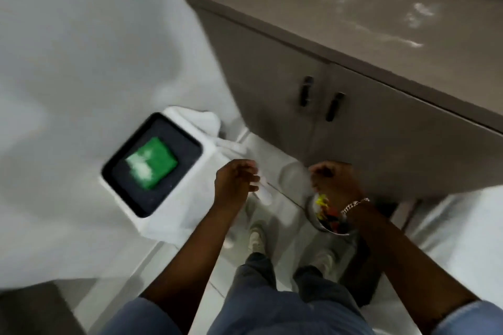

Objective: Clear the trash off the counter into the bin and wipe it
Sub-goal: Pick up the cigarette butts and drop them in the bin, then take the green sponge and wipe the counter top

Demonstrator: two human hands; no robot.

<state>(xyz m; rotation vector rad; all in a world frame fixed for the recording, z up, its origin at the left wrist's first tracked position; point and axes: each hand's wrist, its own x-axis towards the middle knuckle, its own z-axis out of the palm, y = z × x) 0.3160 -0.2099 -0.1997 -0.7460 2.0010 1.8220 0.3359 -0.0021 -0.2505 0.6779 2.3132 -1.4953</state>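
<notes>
A white bin (190, 198) with a black liner stands on the floor at the left, and a green packet (155, 163) lies inside it. My left hand (234, 182) hovers just right of the bin's rim, curled on a small white piece of trash (264, 194), which is blurred. Below the counter's front edge, my right hand (334, 181) grips a clear plastic container (295, 175). Beneath the wrist shows a round rim with colourful wrappers (325, 211) inside. The brown counter (313, 8) at the upper right bears white smears (419, 13).
Cabinet doors with two dark handles (318, 98) drop below the counter. A white bag (206, 122) is bunched behind the bin. My legs and light shoes (257, 236) stand on the pale tiled floor. A dark surface (32, 310) fills the bottom left corner.
</notes>
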